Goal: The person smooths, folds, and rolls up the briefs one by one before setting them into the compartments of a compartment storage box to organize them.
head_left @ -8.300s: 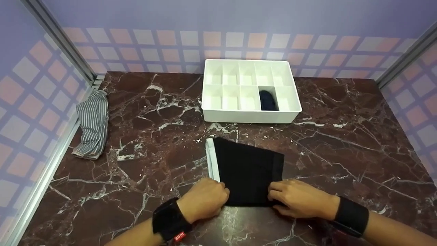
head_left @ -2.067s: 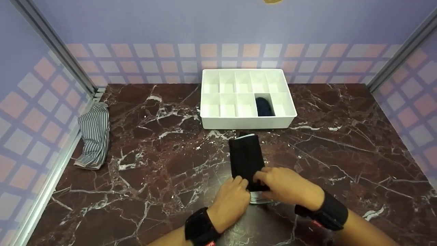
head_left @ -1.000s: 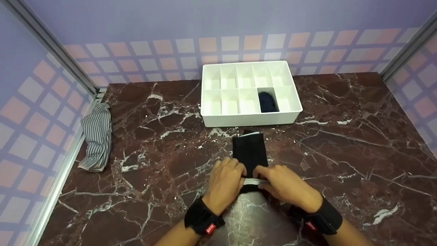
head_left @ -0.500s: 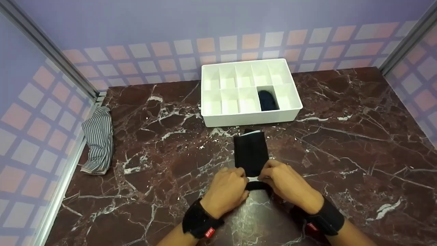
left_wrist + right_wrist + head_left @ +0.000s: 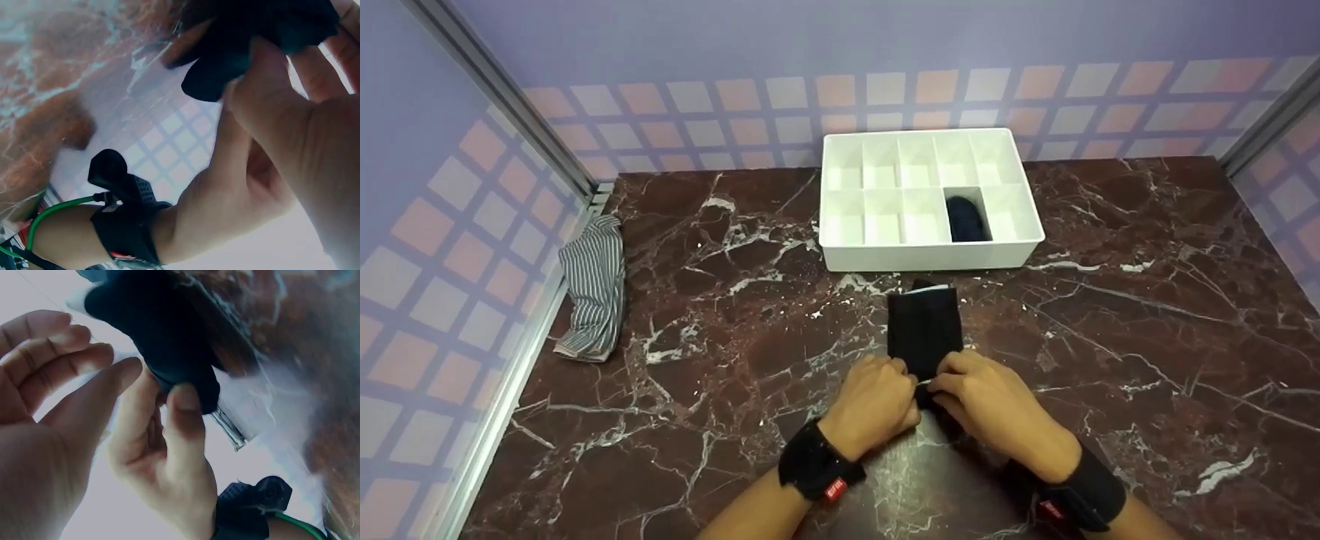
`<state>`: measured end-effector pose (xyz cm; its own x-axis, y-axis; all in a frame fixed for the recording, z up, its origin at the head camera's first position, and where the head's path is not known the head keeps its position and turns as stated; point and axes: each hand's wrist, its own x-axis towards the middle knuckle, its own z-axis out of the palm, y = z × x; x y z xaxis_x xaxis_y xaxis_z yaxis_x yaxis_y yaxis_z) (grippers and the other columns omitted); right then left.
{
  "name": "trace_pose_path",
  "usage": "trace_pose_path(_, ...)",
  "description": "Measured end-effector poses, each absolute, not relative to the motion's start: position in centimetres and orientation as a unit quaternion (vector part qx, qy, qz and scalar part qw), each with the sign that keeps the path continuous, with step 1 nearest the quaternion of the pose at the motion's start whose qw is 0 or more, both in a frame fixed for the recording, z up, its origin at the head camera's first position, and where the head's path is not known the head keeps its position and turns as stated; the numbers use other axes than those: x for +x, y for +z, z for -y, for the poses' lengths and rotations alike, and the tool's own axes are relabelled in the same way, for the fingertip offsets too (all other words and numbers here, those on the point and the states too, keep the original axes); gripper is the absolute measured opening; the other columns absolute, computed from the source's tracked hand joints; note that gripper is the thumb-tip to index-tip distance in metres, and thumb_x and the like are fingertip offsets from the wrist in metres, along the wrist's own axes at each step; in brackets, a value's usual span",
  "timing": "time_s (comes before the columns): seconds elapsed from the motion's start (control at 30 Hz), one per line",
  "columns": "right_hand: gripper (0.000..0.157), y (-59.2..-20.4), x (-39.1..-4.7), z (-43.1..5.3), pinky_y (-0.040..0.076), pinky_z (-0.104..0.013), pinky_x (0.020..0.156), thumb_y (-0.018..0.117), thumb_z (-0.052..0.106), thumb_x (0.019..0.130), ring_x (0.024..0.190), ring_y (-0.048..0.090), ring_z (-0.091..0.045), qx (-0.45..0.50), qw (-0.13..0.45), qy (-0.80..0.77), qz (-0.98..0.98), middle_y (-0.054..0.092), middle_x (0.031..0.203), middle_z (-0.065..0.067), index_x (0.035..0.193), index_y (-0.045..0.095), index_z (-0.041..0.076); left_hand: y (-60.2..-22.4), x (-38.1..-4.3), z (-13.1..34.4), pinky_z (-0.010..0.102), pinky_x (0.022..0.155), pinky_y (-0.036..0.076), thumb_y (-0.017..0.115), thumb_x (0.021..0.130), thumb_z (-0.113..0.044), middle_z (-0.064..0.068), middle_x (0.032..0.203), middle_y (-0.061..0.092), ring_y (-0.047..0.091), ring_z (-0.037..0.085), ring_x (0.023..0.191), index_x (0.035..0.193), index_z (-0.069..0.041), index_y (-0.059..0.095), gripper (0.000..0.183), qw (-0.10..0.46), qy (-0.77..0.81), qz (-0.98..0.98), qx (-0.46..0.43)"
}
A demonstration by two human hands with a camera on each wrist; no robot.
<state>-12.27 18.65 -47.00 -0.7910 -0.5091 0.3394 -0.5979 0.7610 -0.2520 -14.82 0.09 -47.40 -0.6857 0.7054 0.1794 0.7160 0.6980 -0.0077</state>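
Black cloth [image 5: 925, 330] lying folded on counter [image 5: 720, 405], before white divided tray [image 5: 930, 259]. Left hand [image 5: 872, 405] pinching near end between thumb and fingers; right hand [image 5: 1001, 409] bending fingers beside it, grip impossible to tell. Step apparently involving rolling; next move probably requiring tight, even turning toward far end.

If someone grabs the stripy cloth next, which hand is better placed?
Probably the left hand: the stripy cloth lies over on that side, while the right hand would have to reach across. Both are at the black cloth, so the left should let go first.
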Motion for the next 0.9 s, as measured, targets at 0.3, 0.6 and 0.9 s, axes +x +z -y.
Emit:
trace_pose_path(0.3,0.036,-47.5,-12.0,-18.7,0.052,-0.035,0.067,0.081,0.006,0.063,0.081,0.059,-0.018,0.274,0.055,0.162,0.947,0.059,0.089,0.000,0.093,0.063,0.012,-47.5,-15.2,-0.2,0.030,0.068,0.043,0.059,0.077,-0.033,0.000,0.075,0.059,0.053,0.016,0.069,0.069,-0.013,0.066,0.022,0.033,-0.053,0.920,-0.388)
trace_pose_path(0.6,0.025,-47.0,-12.1,-19.2,0.051,-0.035,0.066,0.077,0.003,0.069,0.077,0.061,-0.018,0.234,0.051,0.207,0.949,0.066,0.083,-0.001,0.090,0.068,0.013,-46.4,-15.4,0.4,0.030,0.081,0.041,0.069,0.078,-0.037,-0.003,0.098,0.054,0.049,0.015,0.091,0.097,-0.013,0.070,0.031,0.008,-0.078,0.914,-0.398)
trace_pose_path(0.9,0.024,-47.3,-12.2,-19.7,0.053,-0.033,0.071,0.072,0.004,0.075,0.081,0.064,-0.018,0.248,0.047,0.221,0.942,0.066,0.094,-0.002,0.098,0.071,0.012,-46.1,-15.5,1.0,0.028,0.077,0.043,0.069,0.079,-0.037,-0.002,0.091,0.068,0.062,0.012,0.077,0.103,-0.016,0.063,0.033,-0.027,-0.106,0.916,-0.387)
